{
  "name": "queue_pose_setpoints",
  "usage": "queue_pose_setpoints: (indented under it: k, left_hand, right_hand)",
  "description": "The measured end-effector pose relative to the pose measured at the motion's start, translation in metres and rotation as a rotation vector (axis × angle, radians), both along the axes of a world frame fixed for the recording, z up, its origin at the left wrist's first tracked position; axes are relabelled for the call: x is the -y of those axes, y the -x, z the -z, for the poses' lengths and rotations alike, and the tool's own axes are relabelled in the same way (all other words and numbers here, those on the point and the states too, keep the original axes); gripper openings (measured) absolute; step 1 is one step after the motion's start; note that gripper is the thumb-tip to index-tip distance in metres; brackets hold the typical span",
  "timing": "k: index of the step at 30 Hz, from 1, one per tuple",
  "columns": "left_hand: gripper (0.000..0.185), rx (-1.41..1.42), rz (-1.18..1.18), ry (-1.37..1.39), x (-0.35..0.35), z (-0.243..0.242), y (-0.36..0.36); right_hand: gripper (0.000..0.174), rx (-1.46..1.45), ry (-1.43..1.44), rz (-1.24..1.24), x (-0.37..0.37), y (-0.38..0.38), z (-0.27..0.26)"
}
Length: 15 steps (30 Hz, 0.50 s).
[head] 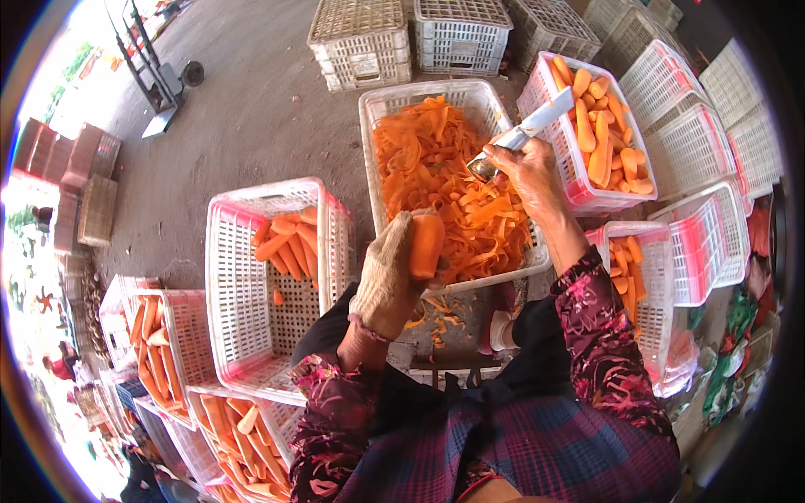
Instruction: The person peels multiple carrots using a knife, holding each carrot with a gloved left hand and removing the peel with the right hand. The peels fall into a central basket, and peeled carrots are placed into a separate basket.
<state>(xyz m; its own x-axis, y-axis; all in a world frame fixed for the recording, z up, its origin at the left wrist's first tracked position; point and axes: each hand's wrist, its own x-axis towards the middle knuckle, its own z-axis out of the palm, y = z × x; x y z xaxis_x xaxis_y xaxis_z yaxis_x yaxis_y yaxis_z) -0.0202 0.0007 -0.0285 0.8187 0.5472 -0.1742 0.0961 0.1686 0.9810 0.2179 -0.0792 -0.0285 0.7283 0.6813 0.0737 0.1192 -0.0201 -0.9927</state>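
Note:
My left hand [390, 273], in a knit glove, is closed around a thick orange carrot [427, 245] above the near edge of a white plastic crate [371, 157]. That crate is heaped with carrot peelings [434, 157]. Bare and further right, my right hand [525, 173] grips a knife [534, 122] with a broad flat metal blade, its blade pointing up and to the right. The blade is apart from the carrot and passes in front of a pink and white crate [544, 119] of peeled carrots [597, 138].
At my left a large tilted crate [217, 295] holds some carrots, with more filled crates [188, 352] below it. A smaller carrot crate [660, 283] stands at my right. Stacked crates [358, 50] line the top, and a hand truck [160, 94] stands upper left.

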Motion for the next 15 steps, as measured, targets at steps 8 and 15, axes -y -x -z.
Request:
queue_pose_setpoints:
  k: [8,15]
  left_hand:
    - [0.036,0.158,-0.186,0.406,-0.005,0.023,-0.010]
    - [0.039,-0.129,0.039,-0.090,-0.002,0.008,0.003]
  right_hand:
    - [0.012,0.048,-0.031,-0.459,0.013,0.073,-0.024]
    - [0.013,0.005,0.148,-0.173,0.002,0.038,-0.018]
